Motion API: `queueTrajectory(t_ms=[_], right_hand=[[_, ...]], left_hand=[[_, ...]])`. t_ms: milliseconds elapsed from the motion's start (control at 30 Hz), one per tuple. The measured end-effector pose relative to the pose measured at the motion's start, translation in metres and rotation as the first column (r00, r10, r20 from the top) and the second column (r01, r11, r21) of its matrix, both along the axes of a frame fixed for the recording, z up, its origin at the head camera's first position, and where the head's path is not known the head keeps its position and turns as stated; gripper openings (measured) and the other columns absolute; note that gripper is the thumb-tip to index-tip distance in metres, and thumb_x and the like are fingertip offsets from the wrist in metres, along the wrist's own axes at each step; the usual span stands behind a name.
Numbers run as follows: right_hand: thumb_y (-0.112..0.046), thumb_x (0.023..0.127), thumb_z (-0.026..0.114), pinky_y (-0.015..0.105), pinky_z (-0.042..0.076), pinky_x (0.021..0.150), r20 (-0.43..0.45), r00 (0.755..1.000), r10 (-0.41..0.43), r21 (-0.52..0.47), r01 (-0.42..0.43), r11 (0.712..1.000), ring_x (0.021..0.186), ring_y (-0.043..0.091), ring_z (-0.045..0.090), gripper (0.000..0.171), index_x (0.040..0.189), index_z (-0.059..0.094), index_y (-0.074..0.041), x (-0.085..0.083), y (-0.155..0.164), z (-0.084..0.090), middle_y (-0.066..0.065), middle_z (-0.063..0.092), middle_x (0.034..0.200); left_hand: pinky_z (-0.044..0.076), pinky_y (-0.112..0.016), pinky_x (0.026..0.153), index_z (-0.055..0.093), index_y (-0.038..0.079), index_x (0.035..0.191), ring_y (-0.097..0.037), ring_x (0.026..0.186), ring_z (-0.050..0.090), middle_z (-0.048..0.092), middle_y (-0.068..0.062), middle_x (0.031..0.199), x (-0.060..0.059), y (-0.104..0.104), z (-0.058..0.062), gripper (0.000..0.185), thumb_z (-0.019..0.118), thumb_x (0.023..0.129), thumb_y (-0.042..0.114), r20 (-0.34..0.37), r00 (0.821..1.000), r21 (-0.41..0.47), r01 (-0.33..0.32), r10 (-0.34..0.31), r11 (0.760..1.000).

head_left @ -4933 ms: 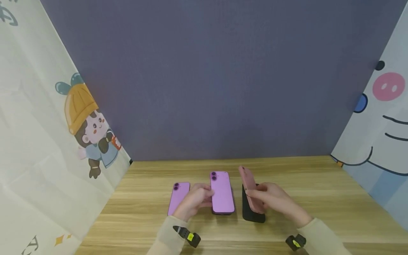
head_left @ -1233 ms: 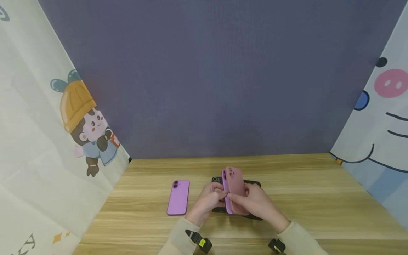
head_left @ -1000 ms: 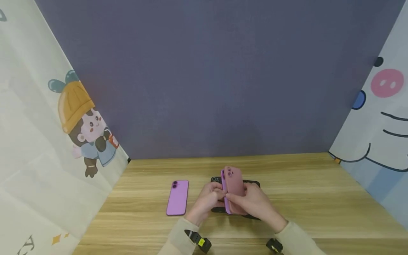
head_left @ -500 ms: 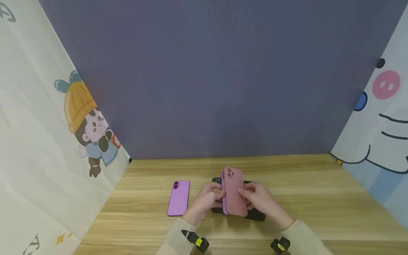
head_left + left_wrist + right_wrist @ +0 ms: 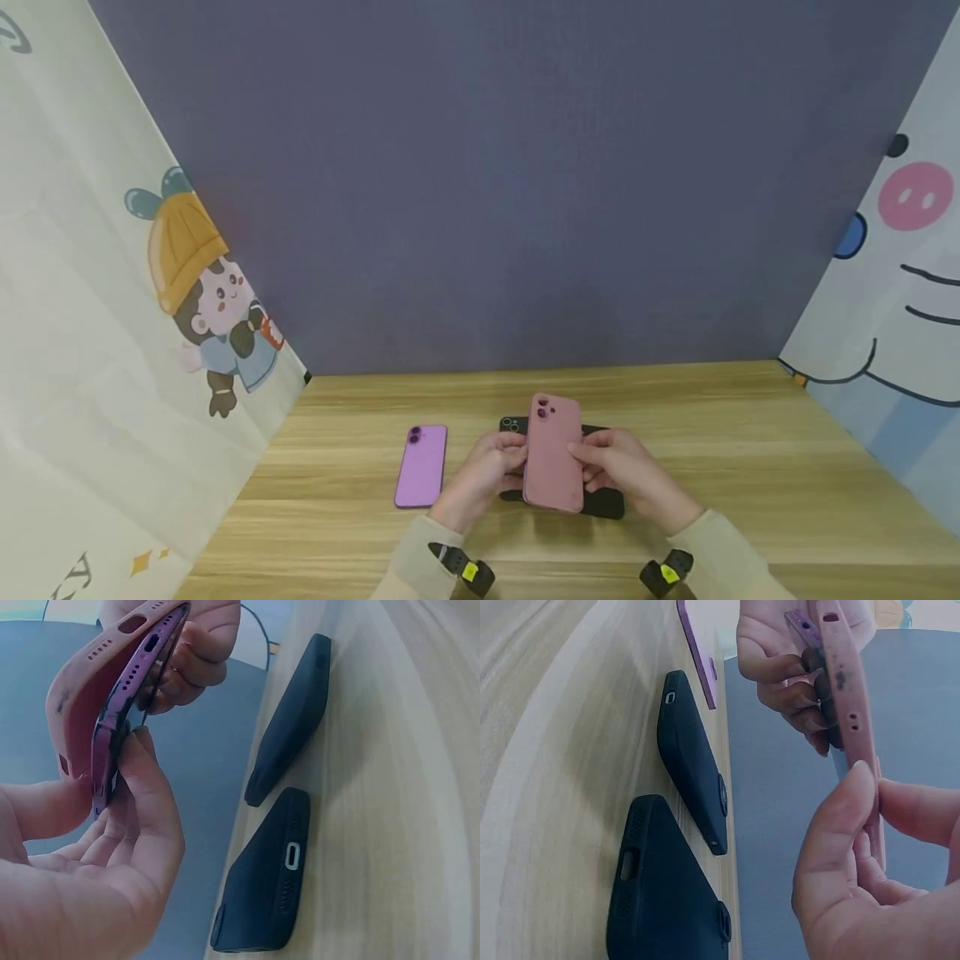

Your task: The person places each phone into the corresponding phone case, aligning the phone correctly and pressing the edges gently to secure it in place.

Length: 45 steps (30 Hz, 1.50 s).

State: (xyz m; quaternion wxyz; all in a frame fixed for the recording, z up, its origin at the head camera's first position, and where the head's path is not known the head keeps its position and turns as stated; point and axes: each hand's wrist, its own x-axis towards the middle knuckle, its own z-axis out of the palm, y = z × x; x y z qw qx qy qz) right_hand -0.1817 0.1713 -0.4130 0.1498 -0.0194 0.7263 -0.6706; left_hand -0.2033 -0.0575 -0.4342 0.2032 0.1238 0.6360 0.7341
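Observation:
My left hand (image 5: 480, 479) holds a purple phone (image 5: 124, 712) by its left edge, over the table. The thumb and fingers of my right hand (image 5: 633, 475) pinch the right edge of a pink phone case (image 5: 553, 467). In the head view the case covers the phone's back, its camera cutouts at the top. From the left wrist, the phone's bottom edge with its port lies inside the case toward the right hand, while a wedge-shaped gap parts them near the left fingers. Below the hands lie a phone in a black case (image 5: 259, 877) and another black case (image 5: 671, 892).
A second purple phone (image 5: 422, 467) lies back up on the wooden table (image 5: 322, 500), left of the hands. A dark panel (image 5: 480, 192) stands behind the table. Printed white sheets (image 5: 67, 292) hang at both sides.
The phone and the pink case, apart earlier, are now together. In the last second the right hand shifts to the case's right edge and the case swings left over the phone's back.

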Motion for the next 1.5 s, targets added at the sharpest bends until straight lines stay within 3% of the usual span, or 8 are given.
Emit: queueTrajectory(t_ms=[167, 300, 467, 667, 833, 1100, 1300, 1500], right_hand=[[-0.023, 0.1, 0.066, 0.028, 0.055, 0.059, 0.009, 1.0, 0.005, -0.028, -0.005, 1.0, 0.065, 0.014, 0.057, 0.028, 0.101, 0.063, 0.005, 0.001, 0.001, -0.002, 0.004, 0.061, 0.077], [-0.022, 0.099, 0.067, 0.027, 0.055, 0.059, 0.013, 1.0, -0.018, -0.035, 0.018, 0.999, 0.064, 0.013, 0.057, 0.026, 0.099, 0.063, 0.004, 0.001, 0.001, -0.004, 0.004, 0.06, 0.075], [-0.023, 0.098, 0.068, 0.027, 0.055, 0.059, 0.019, 1.0, -0.016, -0.039, 0.017, 0.999, 0.064, 0.013, 0.057, 0.027, 0.098, 0.062, 0.003, 0.003, -0.001, -0.003, 0.004, 0.06, 0.076], [-0.026, 0.098, 0.069, 0.027, 0.056, 0.061, 0.041, 0.999, 0.003, -0.039, -0.002, 0.999, 0.065, 0.013, 0.058, 0.03, 0.101, 0.062, 0.003, 0.005, 0.0, -0.002, 0.006, 0.061, 0.08], [-0.025, 0.099, 0.067, 0.028, 0.057, 0.062, -0.005, 1.0, -0.002, -0.03, 0.002, 1.0, 0.065, 0.013, 0.059, 0.027, 0.098, 0.062, 0.002, 0.001, 0.005, -0.001, 0.005, 0.061, 0.08], [-0.025, 0.1, 0.066, 0.028, 0.058, 0.064, -0.042, 0.999, 0.0, -0.034, -0.001, 0.999, 0.067, 0.013, 0.06, 0.029, 0.101, 0.066, 0.004, -0.011, 0.02, 0.008, 0.005, 0.063, 0.082], [-0.027, 0.1, 0.066, 0.027, 0.056, 0.064, -0.016, 0.993, 0.116, -0.072, -0.117, 0.99, 0.068, 0.012, 0.058, 0.026, 0.1, 0.068, -0.001, -0.016, 0.033, 0.008, 0.004, 0.064, 0.084], [-0.022, 0.103, 0.061, 0.027, 0.056, 0.061, 0.001, 0.957, 0.289, -0.112, -0.287, 0.952, 0.064, 0.009, 0.06, 0.02, 0.092, 0.067, -0.006, -0.018, 0.043, 0.007, 0.003, 0.066, 0.082]], left_hand=[[0.058, -0.037, 0.083, 0.061, -0.008, 0.12, -0.018, 0.087, 0.067, 0.069, -0.009, 0.099, 0.0, 0.0, 0.0, 0.033, 0.047, 0.107, 0.019, 0.04, 0.999, 0.008, -0.024, 0.024, 1.0], [0.058, -0.035, 0.082, 0.063, -0.006, 0.117, -0.018, 0.086, 0.067, 0.069, -0.008, 0.098, 0.0, 0.001, 0.001, 0.036, 0.059, 0.103, 0.027, 0.057, 0.998, 0.026, -0.022, 0.02, 0.999], [0.059, -0.032, 0.078, 0.064, -0.006, 0.115, -0.018, 0.086, 0.068, 0.071, -0.01, 0.101, 0.001, 0.002, 0.002, 0.032, 0.07, 0.096, 0.02, 0.033, 0.999, 0.002, -0.015, 0.015, 1.0], [0.058, -0.029, 0.074, 0.065, -0.006, 0.115, -0.015, 0.082, 0.068, 0.072, -0.008, 0.096, 0.002, 0.002, 0.002, 0.03, 0.069, 0.096, 0.017, 0.009, 1.0, -0.023, -0.022, 0.022, 1.0], [0.059, -0.029, 0.073, 0.066, -0.007, 0.115, -0.014, 0.079, 0.068, 0.073, -0.006, 0.092, 0.001, 0.001, 0.001, 0.03, 0.067, 0.096, 0.016, -0.003, 1.0, -0.029, -0.019, 0.019, 0.999], [0.058, -0.028, 0.07, 0.064, -0.008, 0.116, -0.012, 0.076, 0.067, 0.071, -0.004, 0.089, -0.001, -0.004, 0.006, 0.029, 0.064, 0.097, 0.014, 0.002, 0.998, -0.043, 0.055, -0.055, 0.998], [0.058, -0.028, 0.07, 0.066, -0.009, 0.116, -0.013, 0.076, 0.068, 0.071, -0.005, 0.09, -0.002, -0.008, 0.007, 0.03, 0.064, 0.097, 0.014, -0.006, 0.992, -0.064, 0.128, -0.128, 0.99], [0.056, -0.028, 0.07, 0.067, -0.009, 0.117, -0.014, 0.08, 0.066, 0.071, -0.005, 0.094, -0.003, -0.011, 0.01, 0.031, 0.064, 0.096, 0.014, -0.036, 0.984, -0.141, 0.167, -0.174, 0.976]])
